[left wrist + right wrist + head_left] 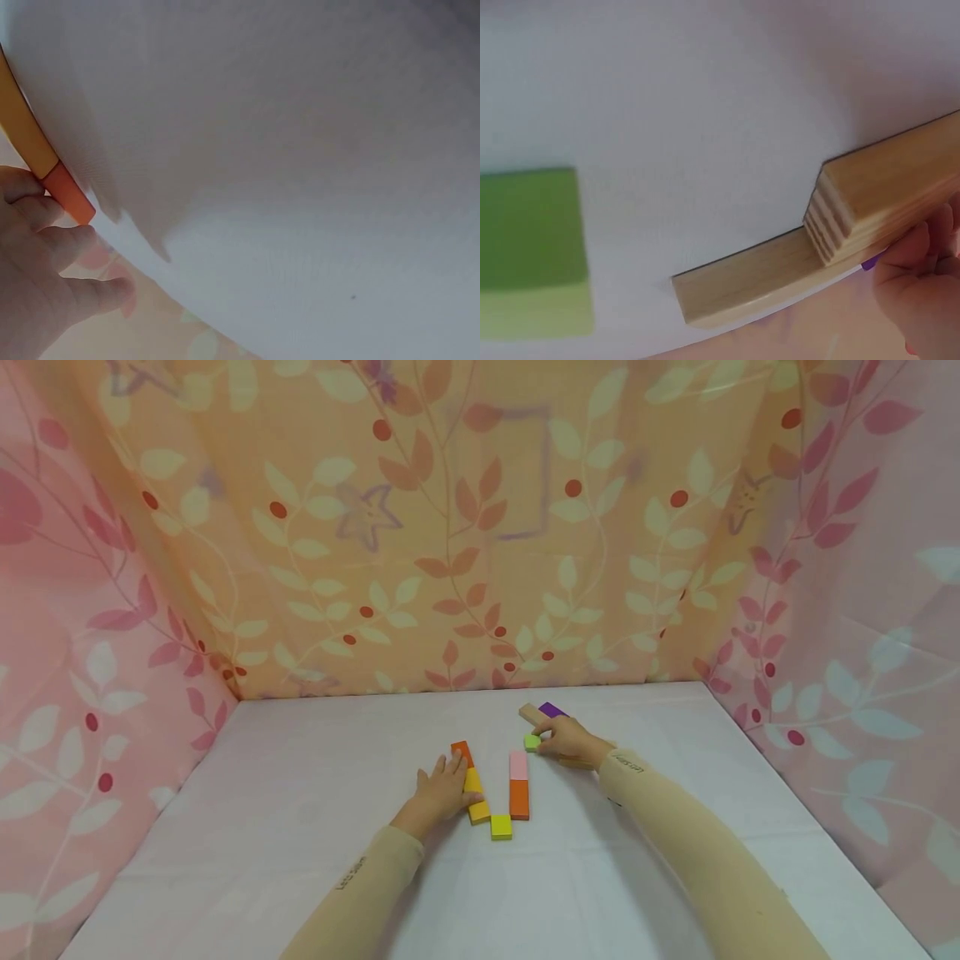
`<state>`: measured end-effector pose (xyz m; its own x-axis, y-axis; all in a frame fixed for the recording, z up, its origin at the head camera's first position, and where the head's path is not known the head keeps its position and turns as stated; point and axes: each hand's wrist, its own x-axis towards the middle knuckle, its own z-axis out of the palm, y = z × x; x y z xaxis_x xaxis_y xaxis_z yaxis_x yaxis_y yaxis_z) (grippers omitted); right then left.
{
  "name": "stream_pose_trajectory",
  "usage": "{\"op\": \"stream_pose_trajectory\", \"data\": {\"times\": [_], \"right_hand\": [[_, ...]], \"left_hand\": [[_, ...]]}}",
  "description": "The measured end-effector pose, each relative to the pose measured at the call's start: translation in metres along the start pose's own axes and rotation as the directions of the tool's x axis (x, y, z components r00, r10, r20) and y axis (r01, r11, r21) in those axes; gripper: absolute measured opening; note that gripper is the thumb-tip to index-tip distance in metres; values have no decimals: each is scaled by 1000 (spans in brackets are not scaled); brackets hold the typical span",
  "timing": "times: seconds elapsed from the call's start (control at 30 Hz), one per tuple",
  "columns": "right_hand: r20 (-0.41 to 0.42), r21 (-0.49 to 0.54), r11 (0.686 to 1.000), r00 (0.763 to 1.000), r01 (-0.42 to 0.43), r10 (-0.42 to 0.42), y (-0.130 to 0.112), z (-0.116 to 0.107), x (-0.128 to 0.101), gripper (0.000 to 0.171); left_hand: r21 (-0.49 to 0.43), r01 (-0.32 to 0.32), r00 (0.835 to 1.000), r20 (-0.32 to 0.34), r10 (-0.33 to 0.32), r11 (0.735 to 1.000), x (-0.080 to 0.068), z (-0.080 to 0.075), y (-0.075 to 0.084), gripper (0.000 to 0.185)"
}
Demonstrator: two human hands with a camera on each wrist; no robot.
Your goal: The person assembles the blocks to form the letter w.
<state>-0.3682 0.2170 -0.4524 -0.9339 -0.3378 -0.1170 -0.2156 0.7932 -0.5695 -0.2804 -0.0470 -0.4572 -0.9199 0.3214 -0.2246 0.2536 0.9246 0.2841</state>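
Note:
My left hand (pixel 442 789) rests with spread fingers on a row of flat blocks: an orange block (pixel 462 752), a yellow block (pixel 472 782) and an amber block (pixel 479 812). In the left wrist view its fingertips touch the orange block (pixel 69 196). Curled fingers of my right hand (pixel 567 741) pinch a small light green block (pixel 532 743) just beyond a pink block (pixel 518 765). In the right wrist view, a thick wooden block (pixel 892 195) overlaps part of the right hand (pixel 922 292); contact between them is unclear.
Below the pink block lies an orange-red block (pixel 519 800), with a yellow square block (pixel 501 827) nearer. Beyond the right hand are a plain wooden block (pixel 533 714) and a purple block (pixel 553 711). Another green block face (pixel 532 240) shows in the right wrist view. Patterned cloth (pixel 480 568) surrounds the table.

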Motion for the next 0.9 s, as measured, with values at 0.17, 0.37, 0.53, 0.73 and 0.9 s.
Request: {"op": "stream_pose_trajectory", "data": {"times": [0.17, 0.37, 0.53, 0.73, 0.9], "right_hand": [[21, 4, 1000, 1000, -6, 6, 1, 0, 0, 37], [46, 7, 999, 998, -37, 36, -1, -1, -2, 37], [51, 5, 1000, 998, -25, 25, -4, -2, -4, 37], [51, -5, 1000, 998, -26, 27, -5, -3, -3, 39], [73, 18, 998, 996, -62, 60, -2, -3, 0, 41]], "left_hand": [[5, -2, 1000, -1, 2, 1000, -1, 0, 1, 82], [14, -5, 1000, -2, 5, 1000, 0, 1, 1, 82], [27, -3, 1000, 3, 3, 1000, 1, 1, 0, 81], [25, 1, 1000, 8, -1, 1000, 2, 0, 0, 81], [36, 1, 1000, 10, -1, 999, 4, 0, 0, 81]]}}
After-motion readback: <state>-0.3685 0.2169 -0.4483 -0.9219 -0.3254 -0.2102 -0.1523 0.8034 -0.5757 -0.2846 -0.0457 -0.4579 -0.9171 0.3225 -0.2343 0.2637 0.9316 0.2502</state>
